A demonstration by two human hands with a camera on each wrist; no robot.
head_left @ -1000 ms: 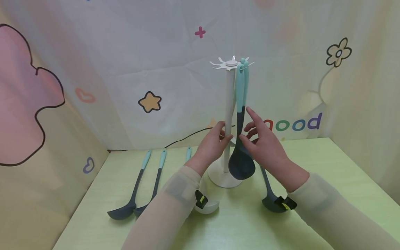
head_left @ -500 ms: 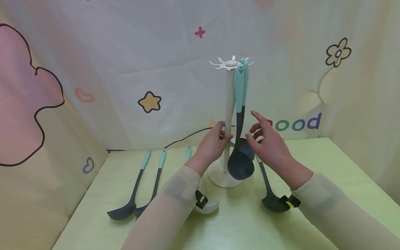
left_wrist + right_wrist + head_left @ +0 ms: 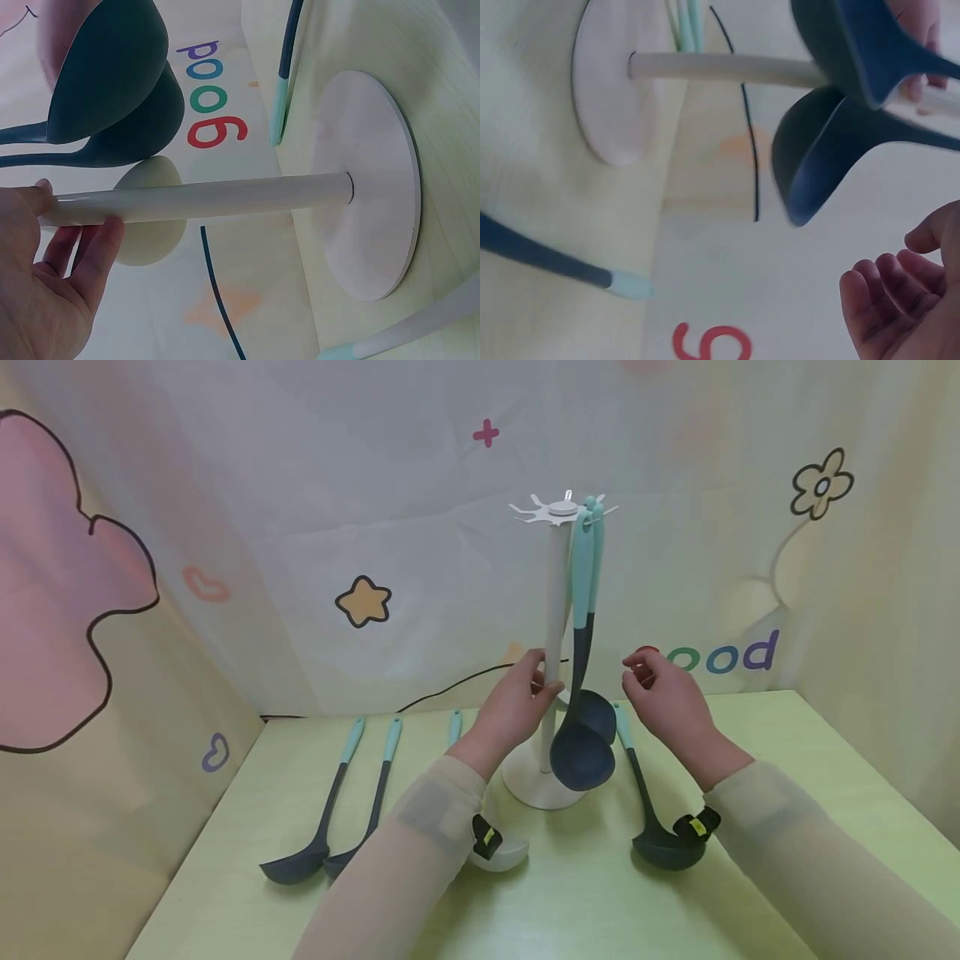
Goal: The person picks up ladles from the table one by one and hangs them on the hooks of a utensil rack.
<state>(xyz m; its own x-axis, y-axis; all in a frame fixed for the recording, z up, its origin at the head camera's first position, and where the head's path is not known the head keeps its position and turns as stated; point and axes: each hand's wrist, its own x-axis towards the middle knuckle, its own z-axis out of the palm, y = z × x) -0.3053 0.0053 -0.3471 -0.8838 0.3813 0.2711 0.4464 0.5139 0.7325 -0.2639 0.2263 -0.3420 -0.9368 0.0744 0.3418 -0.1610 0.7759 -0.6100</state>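
Observation:
My left hand (image 3: 517, 700) grips the pole of the white stand (image 3: 556, 602), fingers and thumb around it, as the left wrist view also shows. Two dark ladles with mint handles (image 3: 582, 577) hang from the right side of the hook ring (image 3: 562, 508), bowls (image 3: 582, 758) overlapping. A pale ladle bowl (image 3: 150, 251) hangs behind the pole in the left wrist view. Right of the ladles, my right hand (image 3: 670, 706) is in the air, fingers loosely bent and touching nothing. In the right wrist view that hand (image 3: 907, 300) stands apart from the bowls.
Two dark ladles (image 3: 327, 814) (image 3: 380, 793) lie at the table's left. A pale ladle (image 3: 502, 854) lies partly under my left forearm. Another dark ladle (image 3: 667, 850) lies on the right, below my right wrist. A patterned cloth (image 3: 420, 543) stands behind the table (image 3: 585, 893).
My right hand has moved right, away from the hanging ladles, and its fingers have bent more. The nearer ladle has swung slightly, showing the bowl behind it. My left hand keeps its grip on the pole.

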